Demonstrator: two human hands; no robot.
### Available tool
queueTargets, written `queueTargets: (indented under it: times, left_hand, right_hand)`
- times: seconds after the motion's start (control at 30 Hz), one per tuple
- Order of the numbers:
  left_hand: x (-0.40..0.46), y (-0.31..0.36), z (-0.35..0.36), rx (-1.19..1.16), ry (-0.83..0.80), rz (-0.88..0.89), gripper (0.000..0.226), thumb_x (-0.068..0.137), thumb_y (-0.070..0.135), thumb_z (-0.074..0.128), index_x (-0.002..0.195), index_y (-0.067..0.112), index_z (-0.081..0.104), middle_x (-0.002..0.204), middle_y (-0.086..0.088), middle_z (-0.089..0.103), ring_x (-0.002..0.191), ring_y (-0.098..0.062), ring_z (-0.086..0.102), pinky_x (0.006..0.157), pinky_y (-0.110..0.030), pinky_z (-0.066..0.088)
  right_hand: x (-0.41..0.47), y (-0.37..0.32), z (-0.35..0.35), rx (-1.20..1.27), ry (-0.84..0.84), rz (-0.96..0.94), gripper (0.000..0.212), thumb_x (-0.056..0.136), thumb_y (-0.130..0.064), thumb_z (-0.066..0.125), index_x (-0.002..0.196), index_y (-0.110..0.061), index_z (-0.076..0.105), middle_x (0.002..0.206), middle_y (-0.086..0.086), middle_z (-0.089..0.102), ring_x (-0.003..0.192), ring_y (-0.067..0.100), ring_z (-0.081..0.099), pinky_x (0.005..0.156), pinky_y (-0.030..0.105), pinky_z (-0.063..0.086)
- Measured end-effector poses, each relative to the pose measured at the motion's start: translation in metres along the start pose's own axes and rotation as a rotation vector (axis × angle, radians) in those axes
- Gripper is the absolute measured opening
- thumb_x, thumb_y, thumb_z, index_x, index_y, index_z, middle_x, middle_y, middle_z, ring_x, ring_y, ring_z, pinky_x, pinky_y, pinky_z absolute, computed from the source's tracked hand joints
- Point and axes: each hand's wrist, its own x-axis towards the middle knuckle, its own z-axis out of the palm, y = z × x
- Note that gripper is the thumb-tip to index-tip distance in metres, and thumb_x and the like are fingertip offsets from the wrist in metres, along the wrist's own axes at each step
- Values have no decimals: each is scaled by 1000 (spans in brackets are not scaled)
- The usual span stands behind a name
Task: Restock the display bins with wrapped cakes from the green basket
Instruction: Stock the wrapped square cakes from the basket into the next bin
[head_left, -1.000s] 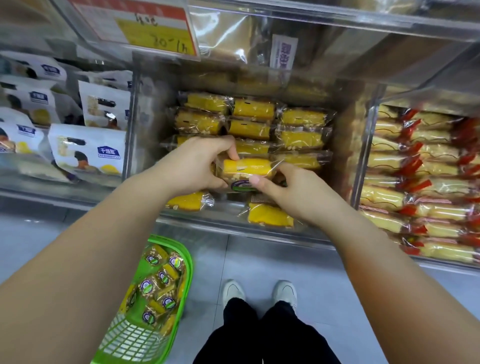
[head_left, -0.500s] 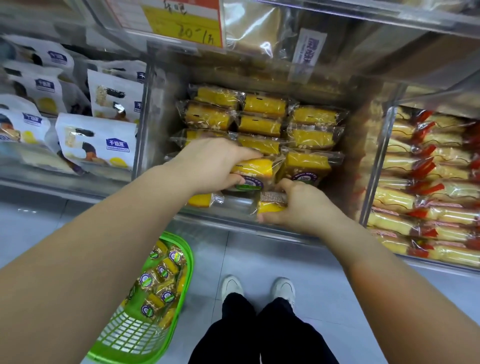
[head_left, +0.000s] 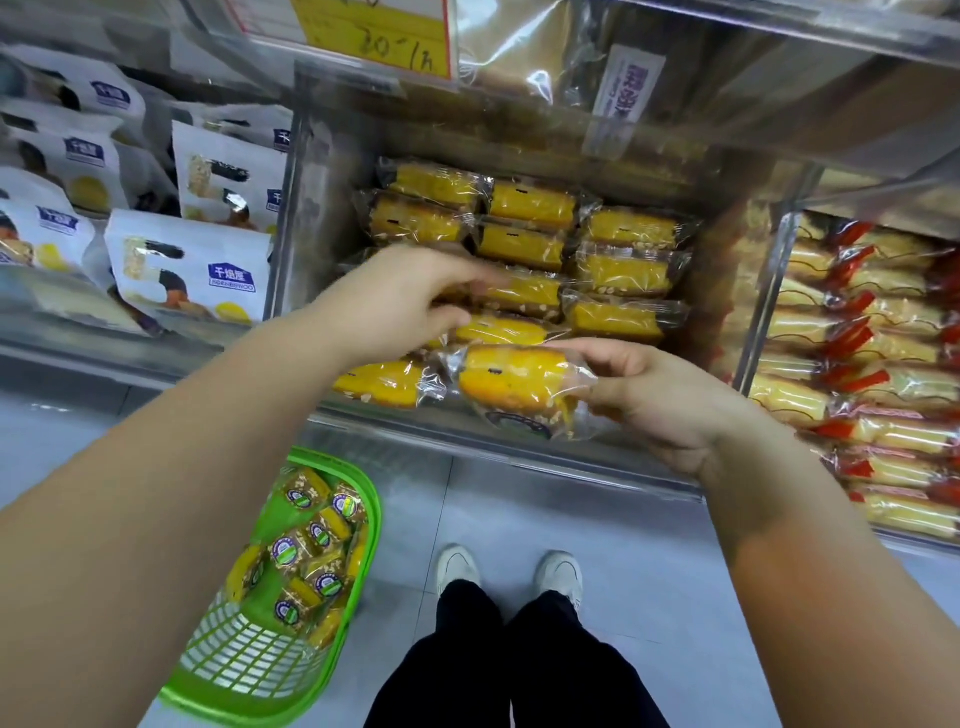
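Cakes (head_left: 519, 244) in clear wrap already fill the back and middle of the bin (head_left: 332, 171), stacked in neat rows, so much of the restocking looks done here. One more cake (head_left: 514, 384) sits in the right hand (head_left: 654, 400), pinched by its wrapper end between thumb and fingers, held over the front of the bin just beside a loose cake (head_left: 384, 382) lying at the front edge. The left hand (head_left: 395, 301) hovers over the middle rows, blurred; its fingers reach toward the stacked cakes, but whether they grip anything I cannot tell. What is left, by my reading: the front row is only partly laid, and the basket (head_left: 291, 680) on the floor by the left arm is roughly half full of wrapped cakes (head_left: 306, 551), so a good many placements remain.
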Motion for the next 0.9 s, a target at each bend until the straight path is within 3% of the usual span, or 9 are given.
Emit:
queueTargets:
  times: [0.07,0.17,0.33,0.4,0.5,0.57,0.63,0.73,0.9]
  left_hand:
    - [-11,4,-6,-173,40,-45,31,90,33,56,120,38,58,117,17,62,101,16,51,85,-1,35]
    - [-26,16,-2,-230,-135,-52,44,77,53,59,120,41,56,118,19,57,107,8,50,92,-15,40]
    - [-28,18,9,-94,-94,-50,48,72,24,77,117,31,61,109,10,52,105,-9,47,92,-31,42]
    - [-29,20,11,-62,-74,-25,45,70,23,78,112,28,62,103,9,50,101,-10,44,88,-31,40]
    - [-30,24,17,-24,-61,-2,41,70,22,79,105,26,60,102,8,48,98,-8,38,85,-32,41]
    - [-28,27,21,1,-70,-8,39,70,21,78,103,27,57,100,10,44,97,-8,37,84,-37,42]
    - [-26,28,25,4,-89,-27,39,71,20,78,101,27,56,101,11,42,100,-10,39,84,-41,44]
    - [-24,26,28,-47,-105,-66,39,69,18,79,100,26,56,103,10,43,101,-11,43,84,-36,43]
    - [-26,22,25,-113,-163,-130,41,68,25,80,102,29,58,105,13,44,102,-7,44,90,-32,42]
  right_hand:
    - [4,5,5,161,1,-4,37,89,9,46,105,-18,65,103,6,70,92,24,65,85,39,51]
    - [10,7,14,380,-4,33,31,90,11,41,97,-12,61,90,7,67,81,20,64,70,32,57]
    - [17,1,20,14,289,59,28,89,10,40,89,-14,55,97,13,63,83,23,61,76,34,53]
    - [14,-4,16,76,367,31,24,91,4,38,93,-15,52,100,11,62,81,22,63,72,33,56]
    - [6,-6,14,197,281,25,10,94,-21,48,101,-18,53,103,4,62,88,20,65,71,34,56]
    - [7,0,18,35,235,35,41,84,-32,66,115,-17,45,113,3,59,98,20,63,84,39,54]
    - [10,5,27,-94,279,20,60,77,-20,74,118,-20,30,123,6,53,102,20,59,87,38,53]
    - [17,8,31,-167,345,-46,59,77,-10,74,110,-22,27,115,3,48,85,5,52,64,21,47]
    - [21,8,26,-203,290,-75,62,74,-10,76,110,-21,27,110,2,47,84,5,49,60,16,44]
